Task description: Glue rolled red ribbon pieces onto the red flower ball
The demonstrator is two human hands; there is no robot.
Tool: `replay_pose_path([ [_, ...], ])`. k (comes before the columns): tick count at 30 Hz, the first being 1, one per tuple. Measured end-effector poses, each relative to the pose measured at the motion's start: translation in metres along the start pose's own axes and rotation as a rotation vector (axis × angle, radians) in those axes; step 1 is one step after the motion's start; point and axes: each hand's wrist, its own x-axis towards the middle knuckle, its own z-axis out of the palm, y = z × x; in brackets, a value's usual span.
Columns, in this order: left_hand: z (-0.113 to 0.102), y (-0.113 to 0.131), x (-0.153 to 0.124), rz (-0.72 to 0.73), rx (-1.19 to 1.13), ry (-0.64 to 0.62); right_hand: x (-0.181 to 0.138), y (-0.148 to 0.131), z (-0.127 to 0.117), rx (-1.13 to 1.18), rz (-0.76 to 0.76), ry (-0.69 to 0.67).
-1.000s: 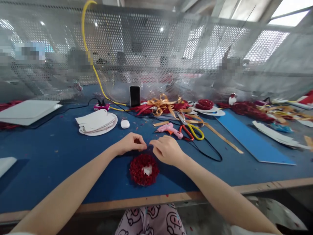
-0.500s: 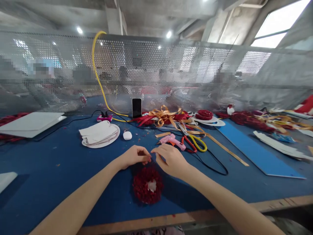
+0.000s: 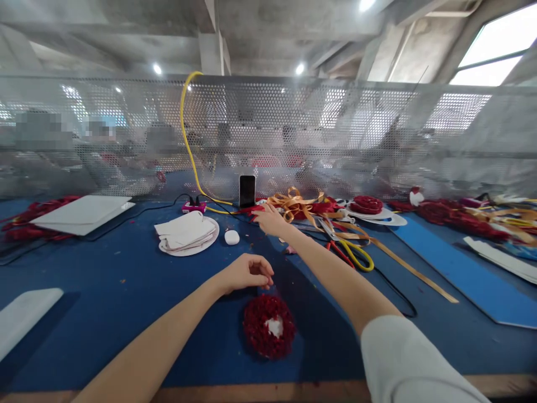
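Left hand: bent fingers (image 3: 265, 278) curl toward the thumb just beyond the red ring; whether they pinch anything, I cannot tell.
Right hand (image 3: 271, 220): stretched out over the near left end of the red ribbon (image 3: 327, 207); fingers reach forward, but whether they touch or grip it, I cannot tell.
Red ring (image 3: 255, 330): flat on the blue table (image 3: 126, 319), near its front edge, neither hand visibly on it.
Done so far: red frill seems to run right round the ring.
Left bare: the white middle (image 3: 274, 326); the stacked white pieces (image 3: 187, 229), to the left, show no red.
Beyond: gold ribbon (image 3: 293, 200) heaped with the red, scissors (image 3: 358, 256) beside the right forearm, glue gun (image 3: 290, 250) mostly hidden behind it.
Farther back: a phone (image 3: 247, 191) upright by the mesh screen (image 3: 268, 112).
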Motion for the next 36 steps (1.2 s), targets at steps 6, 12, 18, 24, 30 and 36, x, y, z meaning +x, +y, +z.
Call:
replay_pose_path([
  [6,-0.001,0.001,0.001,-0.011,0.017,-0.040,0.024,0.004,0.007,0.022,0.091,0.025],
  [12,0.000,0.002,0.005,-0.019,0.032,-0.014,0.046,0.006,0.008,0.103,0.201,0.022],
  [18,0.000,-0.003,0.008,-0.028,0.039,0.004,0.090,0.020,0.005,0.144,0.479,0.039],
  [24,-0.004,-0.001,0.004,-0.024,0.036,-0.071,0.120,0.018,0.015,0.112,0.663,0.062],
  [30,-0.008,-0.002,0.004,0.000,0.099,-0.099,0.127,0.009,0.036,0.131,0.711,0.116],
  [36,-0.006,0.000,0.008,0.016,0.093,-0.105,0.130,0.016,0.045,0.151,0.718,0.158],
])
